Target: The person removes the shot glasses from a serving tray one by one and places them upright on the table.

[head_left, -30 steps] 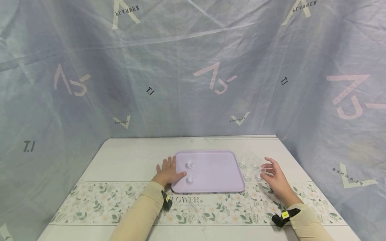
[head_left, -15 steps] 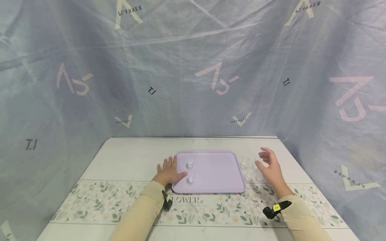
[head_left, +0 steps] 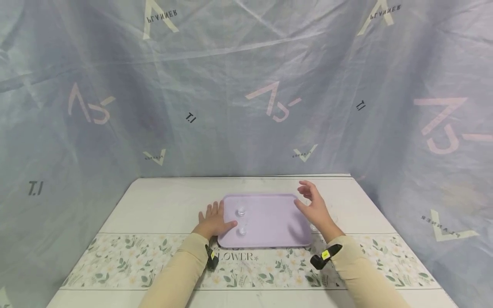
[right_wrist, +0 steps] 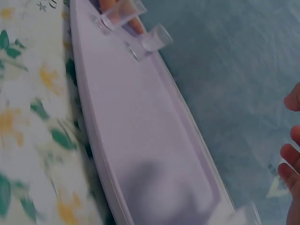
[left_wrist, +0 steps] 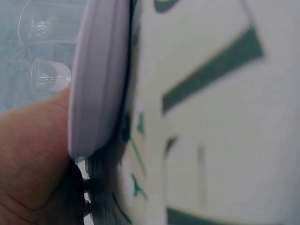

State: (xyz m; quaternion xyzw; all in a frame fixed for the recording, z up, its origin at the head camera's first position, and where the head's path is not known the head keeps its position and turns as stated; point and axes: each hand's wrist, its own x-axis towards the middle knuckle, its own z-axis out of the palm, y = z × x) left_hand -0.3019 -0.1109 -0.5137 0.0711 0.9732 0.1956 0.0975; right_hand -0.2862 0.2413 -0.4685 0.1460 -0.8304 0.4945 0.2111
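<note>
A lilac tray (head_left: 269,220) lies on the table. Two small clear shot glasses stand near its left end, a far glass (head_left: 241,211) and a near glass (head_left: 242,230). My left hand (head_left: 212,222) rests at the tray's left edge, fingers spread and straight, thumb over the rim close to the near glass. Above the tray's right edge hovers my right hand (head_left: 313,209), fingers loosely bent and thumb apart. Nothing shows between those fingers (right_wrist: 289,154) in the right wrist view. More clear glasses stand right of the tray, mostly hidden by that hand; one glass (head_left: 313,228) partly shows.
The white table (head_left: 173,201) has a flowered band (head_left: 127,261) along its near part. Grey-blue fabric (head_left: 231,107) hangs behind and at both sides. A black camera mount (head_left: 325,256) sits on the right wrist.
My right hand has left the glasses on the right, risen with its thumb and fingers parting, and moved left over the tray's right edge. My left hand stays put.
</note>
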